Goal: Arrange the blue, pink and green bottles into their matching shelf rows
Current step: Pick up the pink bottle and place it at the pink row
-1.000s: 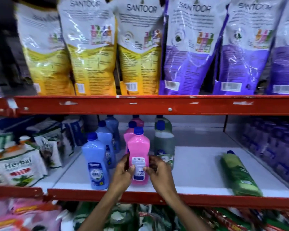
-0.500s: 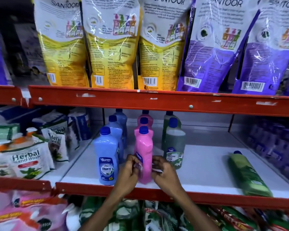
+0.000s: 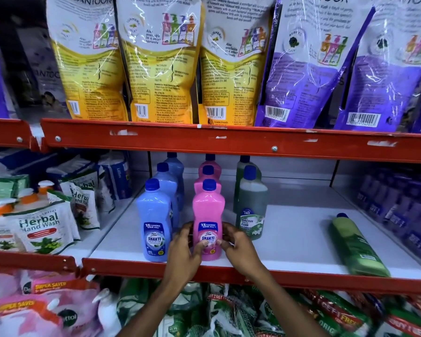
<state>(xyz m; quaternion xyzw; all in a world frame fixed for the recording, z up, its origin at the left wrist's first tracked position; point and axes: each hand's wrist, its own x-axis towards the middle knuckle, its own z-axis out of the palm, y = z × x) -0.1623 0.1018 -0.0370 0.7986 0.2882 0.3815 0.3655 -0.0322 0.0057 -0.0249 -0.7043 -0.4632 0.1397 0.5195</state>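
The front pink bottle (image 3: 208, 215) stands upright at the shelf's front edge, its label facing me. My left hand (image 3: 184, 249) and my right hand (image 3: 237, 245) grip its lower part from either side. Two more pink bottles (image 3: 208, 175) line up behind it. To its left runs a row of three blue bottles, the front blue bottle (image 3: 154, 220) standing level with the pink one. To the right stand two green bottles, with the front green bottle (image 3: 252, 207) set a little further back. A lighter green bottle (image 3: 357, 246) lies on its side at the right.
The white shelf board (image 3: 292, 234) has a red front rail (image 3: 301, 278). Herbal hand wash pouches (image 3: 41, 229) fill the left bay, purple packs (image 3: 399, 210) the right. Large yellow and purple refill pouches (image 3: 161, 64) stand on the red shelf above.
The pink bottle has been turned so its label faces forward. Both hands stay on it, and my view has moved closer and slightly left.
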